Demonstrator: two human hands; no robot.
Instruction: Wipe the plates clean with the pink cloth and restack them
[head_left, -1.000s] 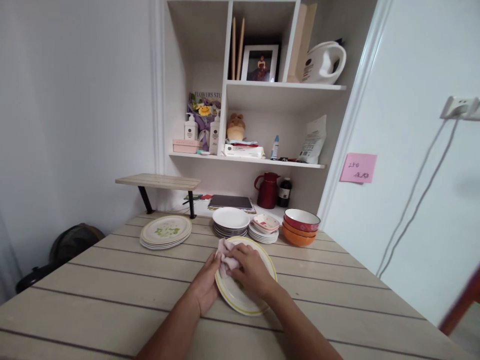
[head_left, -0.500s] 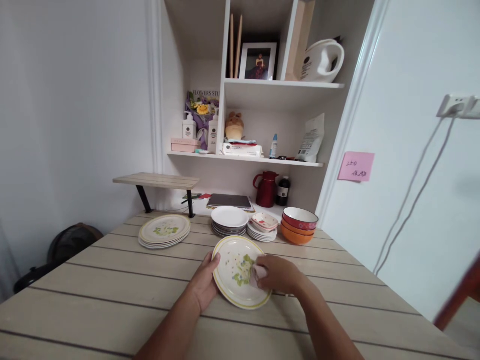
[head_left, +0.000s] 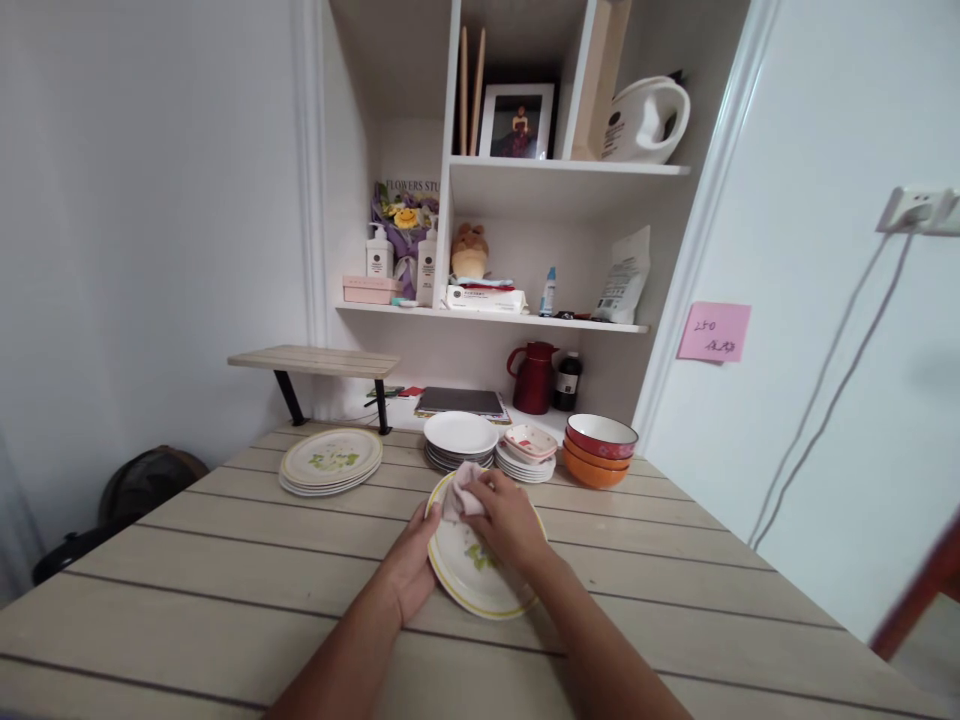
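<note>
A cream plate [head_left: 466, 575] with a yellow rim and a green leaf pattern is tilted up towards me above the wooden table. My left hand [head_left: 411, 565] grips its left edge, the thumb over the rim. A pale pink cloth [head_left: 463, 490] is bunched in the fingers of my right hand [head_left: 504, 515] and pressed on the upper left of the plate's face. My right hand and forearm hide the plate's right part. Beyond to the left lies a stack of matching plates [head_left: 331, 460].
Behind the held plate stand a stack of white plates [head_left: 460, 432], small white dishes [head_left: 526, 468] with patterned square ones on top, and stacked red and orange bowls [head_left: 598, 450]. A small raised wooden shelf [head_left: 315, 361] stands at the back left. A red jug [head_left: 532, 378] is further back.
My right hand has slid the cloth from the plate's right side across to its upper left. My left hand and the plate have stayed nearly in place.
</note>
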